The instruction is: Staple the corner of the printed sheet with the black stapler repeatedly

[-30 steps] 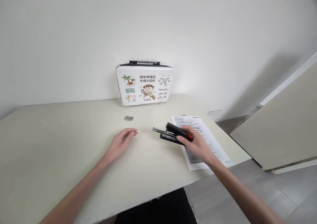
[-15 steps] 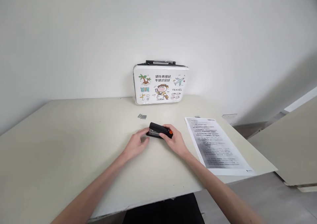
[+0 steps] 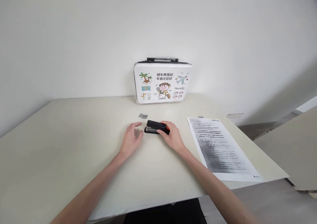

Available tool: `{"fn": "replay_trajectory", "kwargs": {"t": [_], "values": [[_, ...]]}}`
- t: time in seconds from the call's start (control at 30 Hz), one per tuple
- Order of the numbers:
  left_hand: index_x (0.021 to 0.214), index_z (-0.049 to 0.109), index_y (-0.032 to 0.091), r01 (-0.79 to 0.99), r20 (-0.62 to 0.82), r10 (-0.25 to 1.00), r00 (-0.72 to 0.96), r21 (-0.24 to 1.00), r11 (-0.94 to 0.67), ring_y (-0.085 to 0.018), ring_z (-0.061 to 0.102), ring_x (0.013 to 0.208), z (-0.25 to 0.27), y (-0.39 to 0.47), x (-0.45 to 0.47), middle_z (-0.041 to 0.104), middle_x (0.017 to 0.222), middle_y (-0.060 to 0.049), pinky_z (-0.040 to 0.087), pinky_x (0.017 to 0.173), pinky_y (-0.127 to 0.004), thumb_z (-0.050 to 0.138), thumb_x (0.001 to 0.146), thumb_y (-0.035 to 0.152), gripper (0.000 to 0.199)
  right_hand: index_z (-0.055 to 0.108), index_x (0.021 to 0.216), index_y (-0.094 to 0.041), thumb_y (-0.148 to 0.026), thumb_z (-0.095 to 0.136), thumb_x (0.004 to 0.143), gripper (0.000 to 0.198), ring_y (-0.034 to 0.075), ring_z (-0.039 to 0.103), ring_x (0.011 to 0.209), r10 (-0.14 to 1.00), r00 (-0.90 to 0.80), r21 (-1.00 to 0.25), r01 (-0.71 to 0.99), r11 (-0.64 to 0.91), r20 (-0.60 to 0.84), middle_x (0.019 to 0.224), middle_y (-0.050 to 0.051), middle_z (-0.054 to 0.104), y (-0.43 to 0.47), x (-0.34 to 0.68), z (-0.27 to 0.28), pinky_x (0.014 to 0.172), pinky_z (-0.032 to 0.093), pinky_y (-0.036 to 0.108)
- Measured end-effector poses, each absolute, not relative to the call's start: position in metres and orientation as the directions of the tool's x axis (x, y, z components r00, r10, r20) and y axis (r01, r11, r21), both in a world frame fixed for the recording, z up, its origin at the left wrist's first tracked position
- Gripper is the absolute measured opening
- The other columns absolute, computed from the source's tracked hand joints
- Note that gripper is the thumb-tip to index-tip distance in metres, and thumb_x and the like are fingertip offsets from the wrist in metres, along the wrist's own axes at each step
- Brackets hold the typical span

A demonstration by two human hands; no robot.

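Observation:
A black stapler with an orange part at its rear lies on the pale table in the head view, its front pointing left. My right hand is closed around its rear end, thumb along the near side. Just left of the stapler's front, my left hand is held with fingers curved and apart, touching nothing that I can see. Behind the stapler lie several short grey strips of staples.
A printed sheet of paper lies at the right of the table. Another grey strip is at its top edge. A white cartoon-printed case with a black handle stands against the wall. A dark seat shows below the front edge.
My left hand has drawn away to the left from the stapler's front and its fingers have spread. My right hand still holds the stapler, now slightly farther left. The camera view has shifted slightly.

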State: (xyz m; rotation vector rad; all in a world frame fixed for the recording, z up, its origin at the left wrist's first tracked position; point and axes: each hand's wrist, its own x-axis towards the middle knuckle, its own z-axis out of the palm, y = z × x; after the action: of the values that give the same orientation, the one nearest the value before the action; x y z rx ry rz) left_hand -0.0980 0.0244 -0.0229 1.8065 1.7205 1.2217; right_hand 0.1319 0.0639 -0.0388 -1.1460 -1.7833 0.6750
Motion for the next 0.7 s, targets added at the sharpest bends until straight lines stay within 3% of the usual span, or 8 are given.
{"fn": "replay_trajectory", "kwargs": {"t": [0.13,0.43,0.53,0.6,0.7], "values": [[0.124,0.061,0.021,0.585,0.321,0.922,-0.215,0.799,-0.141,-0.028,0.068,0.119,-0.023,0.029,-0.104,0.069,0.134,-0.013,0.056,0.094,-0.043,0.055,0.094,0.033,0.032,0.071,0.128,-0.028,-0.037,0.072,0.095,0.035,0.032,0.058,0.114,0.898,-0.173,-0.728,0.534,0.431,0.405,0.119,0.012,0.066,0.095,0.103,-0.038,0.106,0.048,0.050],[0.120,0.059,0.022,0.626,0.413,0.878,-0.243,0.758,-0.183,-0.027,0.061,0.121,-0.013,0.025,-0.099,0.059,0.127,-0.012,0.052,0.102,-0.044,0.056,0.091,0.028,0.029,0.070,0.130,-0.021,-0.028,0.071,0.095,0.035,0.038,0.049,0.126,0.907,-0.187,-0.665,0.628,0.405,0.377,0.133,0.019,0.052,0.118,0.039,-0.013,0.112,0.041,0.055],[0.116,0.059,0.022,0.622,0.402,0.868,-0.293,0.769,-0.146,-0.022,0.062,0.099,-0.010,0.021,-0.101,0.051,0.119,-0.010,0.055,0.087,-0.038,0.059,0.089,0.031,0.028,0.059,0.141,-0.019,-0.017,0.070,0.091,0.051,0.038,0.046,0.133,0.896,-0.194,-0.647,0.633,0.425,0.399,0.145,0.021,0.044,0.105,0.043,-0.008,0.115,0.040,0.057],[0.108,0.056,0.023,0.602,0.352,0.884,-0.307,0.791,-0.106,-0.018,0.057,0.078,-0.009,0.019,-0.102,0.051,0.102,-0.004,0.052,0.074,-0.034,0.060,0.088,0.034,0.024,0.053,0.146,-0.020,-0.012,0.066,0.090,0.059,0.036,0.047,0.134,0.880,-0.229,-0.646,0.607,0.464,0.417,0.146,0.020,0.045,0.087,0.056,-0.010,0.115,0.042,0.056],[0.089,0.046,0.026,0.580,0.280,0.924,-0.261,0.810,-0.081,-0.015,0.044,0.059,-0.007,0.016,-0.100,0.043,0.074,0.005,0.043,0.063,-0.029,0.058,0.088,0.036,0.016,0.058,0.137,-0.020,-0.013,0.060,0.092,0.046,0.032,0.055,0.130,0.863,-0.343,-0.690,0.520,0.504,0.372,0.137,0.016,0.055,0.052,0.087,-0.015,0.110,0.049,0.052]]}}
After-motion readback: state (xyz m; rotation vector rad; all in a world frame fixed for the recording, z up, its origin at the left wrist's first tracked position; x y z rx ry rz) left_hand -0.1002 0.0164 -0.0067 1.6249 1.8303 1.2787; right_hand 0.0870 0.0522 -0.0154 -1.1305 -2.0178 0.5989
